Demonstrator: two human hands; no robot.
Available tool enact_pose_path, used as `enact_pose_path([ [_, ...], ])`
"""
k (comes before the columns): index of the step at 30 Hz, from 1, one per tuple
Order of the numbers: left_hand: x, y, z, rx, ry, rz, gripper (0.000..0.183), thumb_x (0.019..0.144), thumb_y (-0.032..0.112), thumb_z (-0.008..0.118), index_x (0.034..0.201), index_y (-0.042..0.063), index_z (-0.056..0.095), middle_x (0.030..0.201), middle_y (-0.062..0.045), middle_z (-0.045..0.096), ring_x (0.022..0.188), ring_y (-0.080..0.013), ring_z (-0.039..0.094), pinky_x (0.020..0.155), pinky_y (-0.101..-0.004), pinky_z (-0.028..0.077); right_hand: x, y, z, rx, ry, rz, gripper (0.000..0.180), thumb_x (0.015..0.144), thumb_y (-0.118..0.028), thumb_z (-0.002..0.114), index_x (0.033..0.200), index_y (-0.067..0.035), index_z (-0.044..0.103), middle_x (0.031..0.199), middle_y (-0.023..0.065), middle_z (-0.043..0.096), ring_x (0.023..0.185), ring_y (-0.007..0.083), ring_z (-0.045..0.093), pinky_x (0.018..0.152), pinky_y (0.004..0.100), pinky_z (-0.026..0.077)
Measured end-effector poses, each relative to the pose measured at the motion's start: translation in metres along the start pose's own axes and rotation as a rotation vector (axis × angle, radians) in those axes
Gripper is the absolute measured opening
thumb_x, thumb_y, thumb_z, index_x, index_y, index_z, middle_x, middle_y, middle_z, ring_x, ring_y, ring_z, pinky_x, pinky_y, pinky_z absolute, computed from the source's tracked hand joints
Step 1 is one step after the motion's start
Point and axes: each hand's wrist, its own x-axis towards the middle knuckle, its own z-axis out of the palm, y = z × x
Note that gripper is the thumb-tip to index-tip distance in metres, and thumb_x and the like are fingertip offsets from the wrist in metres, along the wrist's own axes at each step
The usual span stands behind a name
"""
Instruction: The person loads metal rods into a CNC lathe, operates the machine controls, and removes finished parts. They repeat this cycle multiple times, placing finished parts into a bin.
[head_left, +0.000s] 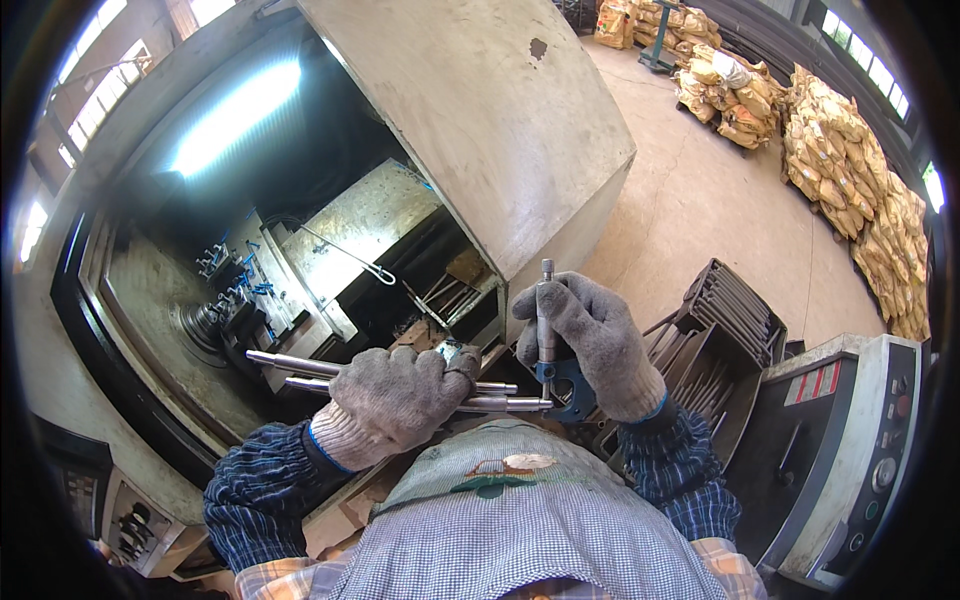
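My left hand (405, 397), in a grey knit glove, is closed around two machined steel shafts (296, 364) that lie side by side across my apron. My right hand (592, 337), gloved alike, grips an outside micrometer (547, 337) by its upright thimble, with its blue frame (577, 390) below the fingers. The stepped right end of the lower shaft sits at the micrometer's jaws; whether both jaw faces touch it I cannot tell. The palm side of my left hand is hidden.
A lathe's chuck (206, 322) and tool slide (289, 277) are inside the lit enclosure at left, beside a sliding door (480, 127). Metal bins (705, 375) of steel rods stand at right, near a control panel (877, 465). Stacked bags (832, 150) line the floor beyond.
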Motion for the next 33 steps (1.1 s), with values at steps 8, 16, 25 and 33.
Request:
enact_pose_path([
  [8,0.004,-0.001,0.002,-0.032,0.019,-0.023,0.038,0.098,0.023,0.058,0.134,0.011,0.058,0.078,-0.006,0.062,0.069,-0.0227,0.068,0.052,-0.0383,0.052,0.003,0.005,-0.004,0.023,0.020,0.022,0.042,0.105,-0.041,0.060,0.104,0.001,0.063,0.069,0.0028,0.062,0.072,0.0134,0.067,0.068,0.0263,0.055],
  [16,0.020,0.003,0.003,-0.050,0.004,-0.001,0.036,0.095,0.024,0.060,0.130,0.015,0.061,0.079,-0.005,0.062,0.071,-0.0247,0.067,0.055,-0.0420,0.052,-0.004,0.009,-0.016,0.097,0.103,0.062,0.040,0.104,-0.038,0.062,0.101,0.002,0.062,0.067,0.0015,0.060,0.071,0.0131,0.067,0.069,0.0272,0.056],
  [25,0.070,0.026,0.037,-0.085,-0.152,0.157,0.049,0.077,0.027,0.077,0.124,0.020,0.066,0.087,-0.005,0.064,0.079,-0.0261,0.067,0.063,-0.0441,0.053,-0.026,0.062,-0.070,-0.020,0.236,0.080,0.043,0.107,-0.040,0.055,0.094,0.001,0.063,0.070,0.0034,0.064,0.066,0.0109,0.065,0.060,0.0267,0.052],
  [33,0.154,0.091,0.062,-0.285,-0.375,0.331,0.047,0.087,0.031,0.073,0.126,0.008,0.060,0.099,-0.012,0.067,0.090,-0.0322,0.071,0.074,-0.0451,0.057,-0.084,0.106,-0.151,0.256,0.405,0.454,0.051,0.106,-0.050,0.051,0.103,-0.002,0.070,0.078,0.0072,0.069,0.065,0.0133,0.066,0.055,0.0260,0.054],
])
